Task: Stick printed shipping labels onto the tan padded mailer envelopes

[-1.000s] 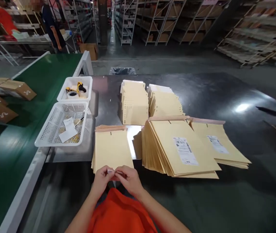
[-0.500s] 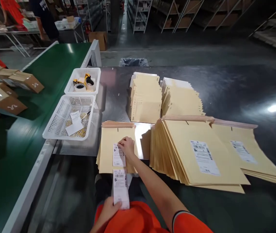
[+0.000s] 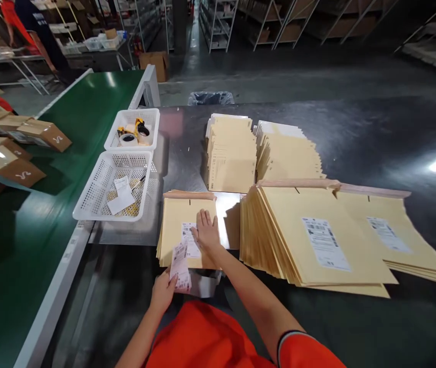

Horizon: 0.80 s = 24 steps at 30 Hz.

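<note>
My right hand (image 3: 206,232) lies flat on the top envelope (image 3: 174,220) of a small stack at the table's front edge. Its fingers are stretched out, and its palm partly covers a white shipping label (image 3: 189,239) on that envelope. Just in front of the stack, my left hand (image 3: 164,289) grips a strip of shipping labels (image 3: 180,266). The strip's upper end overlaps the envelope's lower edge, and a pale backing strip (image 3: 204,284) hangs beneath.
To the right stands a big stack of labelled envelopes (image 3: 279,204). Behind are two rows of envelopes (image 3: 233,153). White baskets (image 3: 83,199) with tape dispensers (image 3: 139,128) and paper stand left, beside a green conveyor (image 3: 98,97) carrying cardboard boxes (image 3: 45,133). A person (image 3: 45,36) stands beyond.
My right hand has gone from pinching the label's upper edge to lying flat over it. My left hand has risen with the label strip, which now tilts and overlaps the envelope.
</note>
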Each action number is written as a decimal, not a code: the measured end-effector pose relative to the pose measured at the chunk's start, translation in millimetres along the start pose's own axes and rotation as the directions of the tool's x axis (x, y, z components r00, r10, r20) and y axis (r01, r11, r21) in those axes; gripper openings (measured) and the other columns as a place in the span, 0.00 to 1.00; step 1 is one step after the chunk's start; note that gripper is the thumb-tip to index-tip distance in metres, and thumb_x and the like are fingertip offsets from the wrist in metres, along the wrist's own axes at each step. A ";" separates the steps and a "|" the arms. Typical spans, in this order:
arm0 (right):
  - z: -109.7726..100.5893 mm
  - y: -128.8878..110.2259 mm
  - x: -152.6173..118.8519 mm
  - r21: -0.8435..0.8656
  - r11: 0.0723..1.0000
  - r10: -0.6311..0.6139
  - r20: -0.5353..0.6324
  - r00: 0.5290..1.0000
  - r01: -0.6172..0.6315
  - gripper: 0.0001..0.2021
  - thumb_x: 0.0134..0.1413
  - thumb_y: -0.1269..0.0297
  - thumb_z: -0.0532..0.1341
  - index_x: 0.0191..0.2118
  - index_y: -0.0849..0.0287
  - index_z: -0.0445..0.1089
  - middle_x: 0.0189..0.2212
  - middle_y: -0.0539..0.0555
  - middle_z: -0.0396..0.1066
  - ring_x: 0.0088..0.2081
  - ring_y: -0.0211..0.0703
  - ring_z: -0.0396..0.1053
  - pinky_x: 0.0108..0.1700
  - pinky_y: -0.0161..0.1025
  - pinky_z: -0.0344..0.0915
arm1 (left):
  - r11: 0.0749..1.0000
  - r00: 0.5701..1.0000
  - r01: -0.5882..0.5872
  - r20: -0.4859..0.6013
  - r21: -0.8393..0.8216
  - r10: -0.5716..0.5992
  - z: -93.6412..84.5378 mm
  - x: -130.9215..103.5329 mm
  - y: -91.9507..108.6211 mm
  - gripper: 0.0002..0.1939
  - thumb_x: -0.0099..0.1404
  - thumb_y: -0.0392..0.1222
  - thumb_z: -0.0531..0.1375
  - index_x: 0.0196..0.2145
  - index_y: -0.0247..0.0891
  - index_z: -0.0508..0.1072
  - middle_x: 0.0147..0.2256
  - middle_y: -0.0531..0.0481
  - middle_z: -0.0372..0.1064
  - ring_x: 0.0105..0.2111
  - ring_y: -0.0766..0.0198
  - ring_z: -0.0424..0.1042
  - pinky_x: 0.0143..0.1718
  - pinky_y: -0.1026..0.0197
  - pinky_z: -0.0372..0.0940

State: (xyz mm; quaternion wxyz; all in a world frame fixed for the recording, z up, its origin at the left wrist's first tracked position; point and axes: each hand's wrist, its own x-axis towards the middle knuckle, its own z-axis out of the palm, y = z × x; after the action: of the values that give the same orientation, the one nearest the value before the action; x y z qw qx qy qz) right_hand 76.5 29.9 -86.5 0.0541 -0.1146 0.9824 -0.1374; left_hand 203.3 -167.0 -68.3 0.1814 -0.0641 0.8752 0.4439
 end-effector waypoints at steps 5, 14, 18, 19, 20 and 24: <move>4.8 -23.4 -44.9 0.061 0.879 -0.476 0.160 0.865 0.473 0.41 0.50 0.58 0.60 0.66 0.70 0.44 0.66 0.70 0.38 0.67 0.64 0.31 0.62 0.68 0.27 | 0.995 0.998 -0.052 0.016 -0.081 0.054 -8.5 -7.4 8.9 0.22 0.64 0.49 0.50 0.45 0.34 0.76 0.45 0.39 0.75 0.45 0.53 0.74 0.48 0.53 0.68; -109.1 16.1 -49.2 0.537 0.785 -0.139 -0.336 0.932 0.310 0.17 0.60 0.67 0.52 0.52 0.54 0.69 0.45 0.54 0.74 0.45 0.46 0.73 0.46 0.43 0.71 | 0.915 0.947 -0.319 0.111 0.248 0.300 -19.8 -34.7 24.3 0.19 0.67 0.42 0.49 0.49 0.37 0.73 0.61 0.41 0.57 0.61 0.51 0.57 0.61 0.49 0.55; -217.5 73.2 -98.5 0.208 0.927 -0.023 -0.799 0.601 0.312 0.19 0.58 0.71 0.55 0.54 0.50 0.67 0.48 0.54 0.73 0.48 0.49 0.71 0.49 0.47 0.70 | 0.854 0.951 -0.308 0.164 0.419 0.262 -6.1 1.7 9.0 0.16 0.61 0.34 0.52 0.42 0.38 0.77 0.61 0.40 0.58 0.62 0.45 0.53 0.61 0.38 0.50; -233.9 88.6 -113.9 0.094 0.951 -0.097 -0.812 0.576 0.293 0.20 0.57 0.73 0.55 0.54 0.49 0.68 0.48 0.53 0.72 0.50 0.50 0.70 0.50 0.49 0.68 | 0.856 0.951 -0.309 0.157 0.415 0.267 -4.4 8.5 3.4 0.17 0.61 0.34 0.52 0.43 0.37 0.77 0.60 0.40 0.59 0.62 0.45 0.53 0.61 0.38 0.50; -243.5 104.7 -129.1 -0.004 0.965 -0.163 -0.791 0.589 0.263 0.20 0.57 0.74 0.55 0.53 0.48 0.68 0.49 0.53 0.72 0.52 0.50 0.68 0.52 0.50 0.67 | 0.863 0.950 -0.311 0.141 0.397 0.278 -3.9 13.2 -1.9 0.18 0.61 0.35 0.51 0.45 0.36 0.76 0.60 0.39 0.59 0.62 0.46 0.53 0.61 0.39 0.51; -222.4 175.3 -184.0 -0.216 0.976 -0.163 -0.585 0.794 0.042 0.19 0.57 0.75 0.51 0.49 0.53 0.71 0.47 0.56 0.73 0.52 0.48 0.68 0.51 0.48 0.68 | 0.914 0.955 -0.294 0.059 0.278 0.289 -10.8 12.6 -5.5 0.24 0.65 0.46 0.49 0.50 0.31 0.73 0.58 0.35 0.62 0.61 0.47 0.56 0.61 0.45 0.53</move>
State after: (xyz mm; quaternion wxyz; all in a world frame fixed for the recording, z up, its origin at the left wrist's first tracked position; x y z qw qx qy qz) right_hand 187.0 295.4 90.4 -0.2780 -0.1232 0.9497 -0.0742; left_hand 190.3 -178.3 -71.4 0.1278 0.0977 0.9280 0.3362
